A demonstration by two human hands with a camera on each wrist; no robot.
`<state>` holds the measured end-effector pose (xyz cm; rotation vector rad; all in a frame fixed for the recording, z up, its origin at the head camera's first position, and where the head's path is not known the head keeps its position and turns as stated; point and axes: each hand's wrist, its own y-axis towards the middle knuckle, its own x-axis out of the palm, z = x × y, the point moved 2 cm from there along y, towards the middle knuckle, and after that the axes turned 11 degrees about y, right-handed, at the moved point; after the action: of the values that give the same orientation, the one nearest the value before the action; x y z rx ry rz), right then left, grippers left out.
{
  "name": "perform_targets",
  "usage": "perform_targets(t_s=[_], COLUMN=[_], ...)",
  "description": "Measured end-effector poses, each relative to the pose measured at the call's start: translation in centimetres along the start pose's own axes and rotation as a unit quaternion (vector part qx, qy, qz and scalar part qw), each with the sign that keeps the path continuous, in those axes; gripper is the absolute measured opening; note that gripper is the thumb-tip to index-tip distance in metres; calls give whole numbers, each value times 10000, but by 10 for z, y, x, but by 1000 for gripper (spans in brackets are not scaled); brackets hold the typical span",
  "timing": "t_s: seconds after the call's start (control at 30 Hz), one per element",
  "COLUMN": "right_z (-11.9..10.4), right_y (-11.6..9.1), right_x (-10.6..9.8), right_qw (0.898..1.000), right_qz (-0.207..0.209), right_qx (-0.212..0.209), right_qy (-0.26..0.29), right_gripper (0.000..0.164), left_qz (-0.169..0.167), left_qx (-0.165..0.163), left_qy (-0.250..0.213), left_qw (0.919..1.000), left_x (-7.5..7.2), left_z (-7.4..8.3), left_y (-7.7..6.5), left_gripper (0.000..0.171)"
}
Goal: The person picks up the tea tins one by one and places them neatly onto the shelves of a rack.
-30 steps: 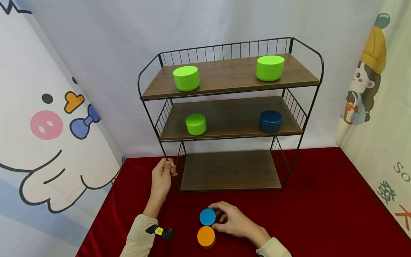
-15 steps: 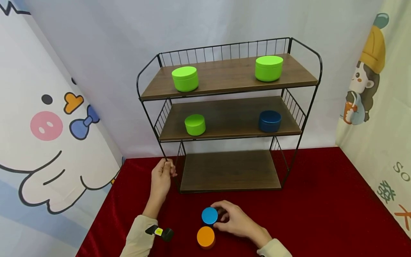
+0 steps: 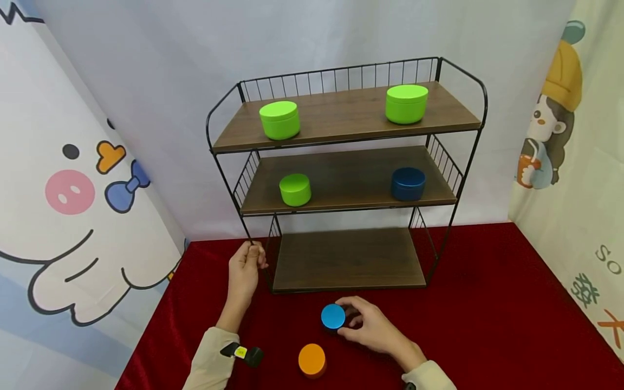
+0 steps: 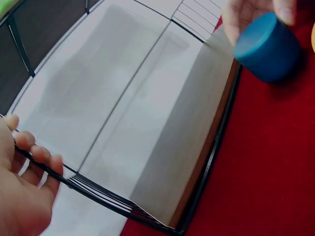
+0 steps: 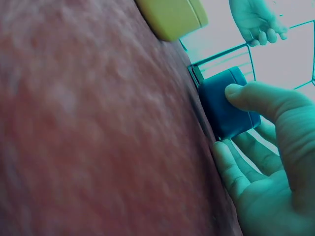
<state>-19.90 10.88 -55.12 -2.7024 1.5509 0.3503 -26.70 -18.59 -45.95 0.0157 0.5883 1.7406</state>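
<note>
My right hand [image 3: 372,327] pinches a small round blue tin [image 3: 333,316] between thumb and fingers, in front of the shelf rack. In the right wrist view the thumb presses the side of the blue tin [image 5: 224,105]; whether it touches the cloth I cannot tell. My left hand [image 3: 244,271] grips the thin black front post at the left of the rack, just above the bottom shelf [image 3: 348,260]. In the left wrist view, fingers [image 4: 42,155] curl round the black wire. An orange round tin [image 3: 312,360] stands on the red cloth, apart from both hands.
Two green tins stand on the top shelf [image 3: 341,114], left [image 3: 280,122] and right. The middle shelf [image 3: 348,173] bears a green tin [image 3: 294,190] and a dark blue tin [image 3: 408,184]. Red cloth [image 3: 487,303] covers the table; printed curtains hang at both sides.
My right hand has moved the blue tin away from the orange tin, rightward and toward the rack. My left hand keeps its hold on the post.
</note>
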Motion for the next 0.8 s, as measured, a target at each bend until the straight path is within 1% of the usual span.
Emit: perform_targets(t_s=[0.13, 0.3, 0.4, 0.53, 0.7, 0.8], right_z=[-1, -4, -5, -6, -6, -6], right_y=[-2, -4, -5, -8, -12, -16], right_x=[-10, -19, -25, -33, -40, -45], right_qw=[9999, 9995, 9991, 9986, 9978, 9970], right_qz=[152, 275, 340, 433, 549, 658], right_qx=[68, 115, 90, 165, 290, 321], right_qy=[-31, -133, -226, -247, -212, -233], right_gripper=[50, 51, 51, 51, 52, 53], left_qz=[95, 131, 136, 134, 262, 273], left_qx=[94, 154, 216, 296, 249, 187], left_qy=[-122, -222, -277, -322, -215, -242], left_qw=[9998, 9995, 9993, 9990, 9991, 9992], left_x=[2, 2, 4, 6, 5, 6], left_z=[-3, -5, -5, -6, -10, -11], left_y=[0, -2, -1, 1, -1, -1], left_gripper=[36, 36, 35, 37, 34, 32])
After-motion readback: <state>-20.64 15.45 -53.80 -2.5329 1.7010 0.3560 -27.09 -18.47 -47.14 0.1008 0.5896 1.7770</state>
